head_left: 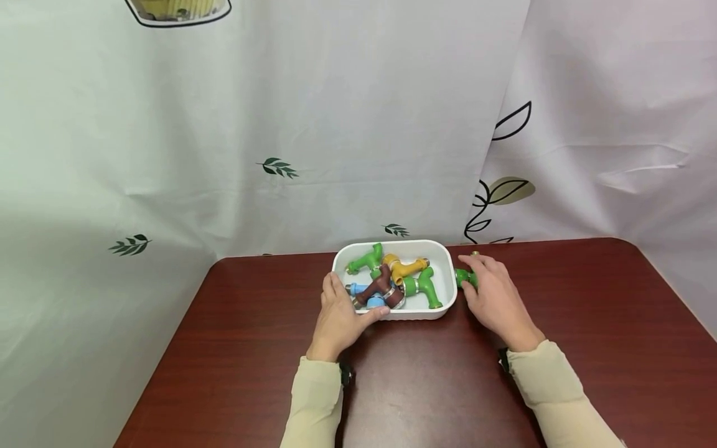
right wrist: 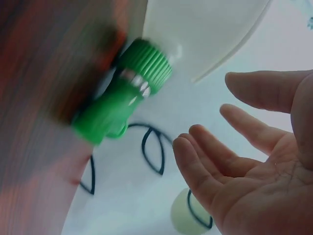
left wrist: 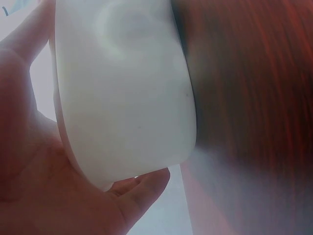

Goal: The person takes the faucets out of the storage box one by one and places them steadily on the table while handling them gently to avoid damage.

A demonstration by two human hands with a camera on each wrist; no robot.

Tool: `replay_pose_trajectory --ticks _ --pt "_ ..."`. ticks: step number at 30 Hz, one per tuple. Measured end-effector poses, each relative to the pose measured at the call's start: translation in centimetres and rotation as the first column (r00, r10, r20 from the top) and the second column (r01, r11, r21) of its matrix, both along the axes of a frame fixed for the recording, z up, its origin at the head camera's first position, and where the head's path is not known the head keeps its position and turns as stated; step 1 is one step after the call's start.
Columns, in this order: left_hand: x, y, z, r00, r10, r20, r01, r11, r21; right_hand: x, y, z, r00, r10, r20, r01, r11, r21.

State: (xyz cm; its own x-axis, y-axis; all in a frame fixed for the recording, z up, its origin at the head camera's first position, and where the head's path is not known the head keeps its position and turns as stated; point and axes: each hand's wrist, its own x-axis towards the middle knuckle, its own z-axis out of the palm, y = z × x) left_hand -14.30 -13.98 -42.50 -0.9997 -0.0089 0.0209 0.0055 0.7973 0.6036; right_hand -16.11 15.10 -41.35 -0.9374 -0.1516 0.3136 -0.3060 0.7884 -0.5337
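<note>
My left hand [head_left: 338, 320] grips the near left corner of a white plastic tub [head_left: 420, 315], its thumb lying along the front rim. In the left wrist view its fingers wrap the smooth tub wall [left wrist: 127, 107]. Inside lie plastic taps: a green tap [head_left: 370, 259] at the back left, a yellow tap [head_left: 411, 269], a brown tap [head_left: 381, 283] over a blue one [head_left: 375, 302], and another green tap [head_left: 428, 289] at right. My right hand [head_left: 495, 298], fingers apart, hovers beside a loose green tap [right wrist: 110, 107] on the table against the tub's right side.
The tub stands near the back edge of a dark red wood table [head_left: 252, 348]. Behind the table hangs a white cloth [head_left: 364, 124] printed with leaves, close to that edge.
</note>
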Motion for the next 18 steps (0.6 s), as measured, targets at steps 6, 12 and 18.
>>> replay_pose_trajectory --ticks 6,12,18 --pt "-0.1 0.2 -0.1 1.0 -0.006 -0.016 0.006 1.0 -0.006 0.6 -1.8 0.1 0.999 0.041 -0.008 -0.041 0.999 -0.007" --pt "-0.1 0.1 -0.1 1.0 -0.002 -0.016 0.002 1.0 -0.01 0.8 -3.4 0.0 0.997 0.069 -0.036 -0.07 0.998 -0.007" --pt "-0.1 0.1 -0.1 1.0 0.003 -0.011 -0.003 1.0 -0.007 0.7 -4.6 0.0 0.996 0.003 -0.085 -0.007 0.999 -0.043"
